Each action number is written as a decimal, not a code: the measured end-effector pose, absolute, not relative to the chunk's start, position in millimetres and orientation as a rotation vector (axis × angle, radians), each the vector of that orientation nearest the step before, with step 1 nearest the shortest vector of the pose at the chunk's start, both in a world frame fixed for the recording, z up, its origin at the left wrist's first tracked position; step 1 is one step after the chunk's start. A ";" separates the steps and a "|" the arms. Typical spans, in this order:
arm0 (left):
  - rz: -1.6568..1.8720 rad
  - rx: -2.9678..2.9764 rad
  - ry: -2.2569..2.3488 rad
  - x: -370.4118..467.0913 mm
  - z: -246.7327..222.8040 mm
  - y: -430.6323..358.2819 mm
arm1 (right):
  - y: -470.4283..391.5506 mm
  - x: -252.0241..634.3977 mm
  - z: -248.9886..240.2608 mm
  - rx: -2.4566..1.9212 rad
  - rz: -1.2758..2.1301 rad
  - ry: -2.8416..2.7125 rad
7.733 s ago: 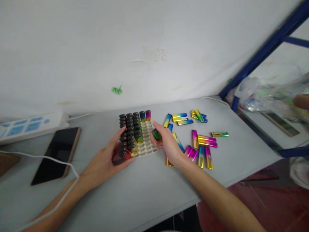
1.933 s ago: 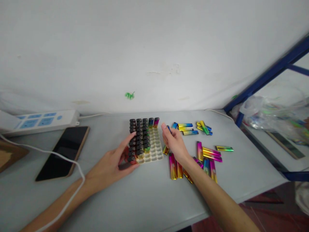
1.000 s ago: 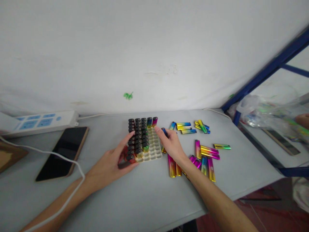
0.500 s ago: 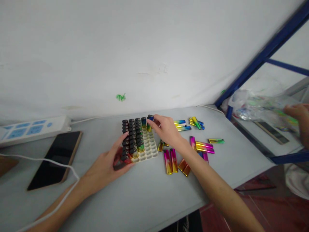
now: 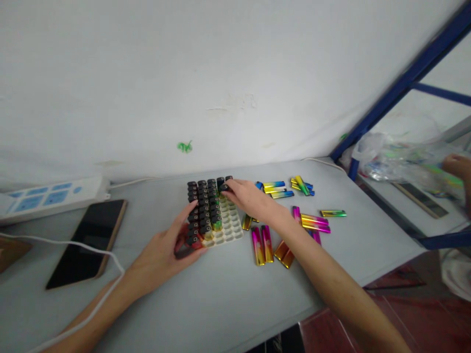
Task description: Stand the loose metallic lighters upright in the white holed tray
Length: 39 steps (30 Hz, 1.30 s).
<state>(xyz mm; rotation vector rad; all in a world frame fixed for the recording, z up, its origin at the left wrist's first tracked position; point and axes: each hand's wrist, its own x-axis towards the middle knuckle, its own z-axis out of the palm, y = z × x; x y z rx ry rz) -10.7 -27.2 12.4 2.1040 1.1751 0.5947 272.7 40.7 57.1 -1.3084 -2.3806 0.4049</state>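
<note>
A white tray (image 5: 232, 234) with rows of holes sits on the table, its left columns filled with upright black-topped lighters (image 5: 204, 210). Around the tray's near left corner curl the fingers of my left hand (image 5: 165, 252), with the index finger along the outer column and the thumb at the front edge. My right hand (image 5: 253, 200) is over the back of the tray, pinching a black-topped lighter (image 5: 223, 188); its lower part is hidden by the fingers. Close by lie shiny pink-and-gold lighters (image 5: 262, 245), flat on the table.
More metallic lighters (image 5: 314, 223) lie scattered at the right, with blue-and-yellow ones (image 5: 274, 188) behind my right hand. At the left are a phone (image 5: 86, 245), a power strip (image 5: 55, 196) and a white cable. Another person's hand (image 5: 458, 166) shows near plastic bags (image 5: 393, 159) beyond a blue frame.
My right hand has shifted slightly left and nearer along the tray, from the back corner lighter to one beside the adjacent rows. My left hand stays at the corner.
</note>
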 end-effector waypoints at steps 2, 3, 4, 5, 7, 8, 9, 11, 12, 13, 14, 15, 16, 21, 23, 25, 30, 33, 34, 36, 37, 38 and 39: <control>0.594 2.130 1.211 -10.2 11.7 -27.6 | 41.9 269.2 57.9 -1.373 0.328 -2.419; 0.596 2.144 1.222 -9.9 11.4 -27.8 | 42.2 267.1 58.2 -1.410 0.282 -2.442; 0.601 2.149 1.216 -9.5 11.2 -27.9 | 42.1 265.0 58.8 -1.448 0.239 -2.467; 0.607 2.154 1.209 -9.0 11.1 -28.0 | 41.8 262.9 59.7 -1.487 0.207 -2.493; 0.616 2.163 1.199 -8.1 11.7 -28.1 | 40.7 259.9 62.7 -1.560 0.188 -2.536; 0.617 2.167 1.198 -7.7 12.3 -28.2 | 39.9 259.4 64.7 -1.590 0.200 -2.545; 0.617 2.167 1.198 -7.4 12.9 -28.3 | 39.0 260.1 66.9 -1.608 0.222 -2.542; 0.611 2.163 1.198 -7.1 14.0 -28.6 | 37.1 266.1 71.6 -1.612 0.273 -2.504; 0.608 2.161 1.198 -7.1 14.1 -28.8 | 36.2 272.0 73.9 -1.602 0.291 -2.478; 0.607 2.161 1.195 -7.2 14.0 -28.9 | 35.6 280.1 76.1 -1.595 0.301 -2.446; 0.610 2.164 1.191 -7.4 13.6 -28.9 | 35.1 290.1 78.1 -1.600 0.300 -2.406; 0.615 2.170 1.185 -7.5 13.0 -28.8 | 34.9 301.6 79.9 -1.618 0.291 -2.358; 0.625 2.180 1.181 -7.6 12.3 -28.7 | 34.9 314.1 81.2 -1.649 0.275 -2.295; 0.649 2.184 1.171 -7.1 11.3 -27.3 | 31.3 362.8 76.9 -1.804 0.255 -2.066; 0.646 2.176 1.176 -6.9 11.9 -26.9 | 25.8 365.1 69.5 -1.866 0.319 -2.074; 0.648 2.178 1.185 -7.0 12.3 -26.8 | 18.9 358.4 61.0 -1.907 0.422 -2.095; 0.626 2.194 1.195 -8.3 11.1 -26.5 | 8.0 340.1 47.9 -1.930 0.623 -2.056; 0.623 2.194 1.197 -9.3 9.8 -26.6 | 9.0 343.3 46.8 -1.902 0.710 -1.992; 0.624 2.193 1.199 -9.5 9.5 -26.7 | 9.9 345.4 46.9 -1.896 0.731 -1.974; 0.621 2.186 1.201 -9.6 9.0 -26.8 | 11.4 348.5 47.5 -1.907 0.747 -1.958; 0.617 2.183 1.203 -9.3 8.9 -26.8 | 11.9 349.2 48.0 -1.932 0.739 -1.959; 0.612 2.181 1.204 -9.0 9.1 -26.7 | 12.0 349.4 48.7 -1.962 0.719 -1.965; 0.609 2.180 1.207 -8.5 9.3 -26.5 | 11.9 349.5 49.5 -1.980 0.695 -1.986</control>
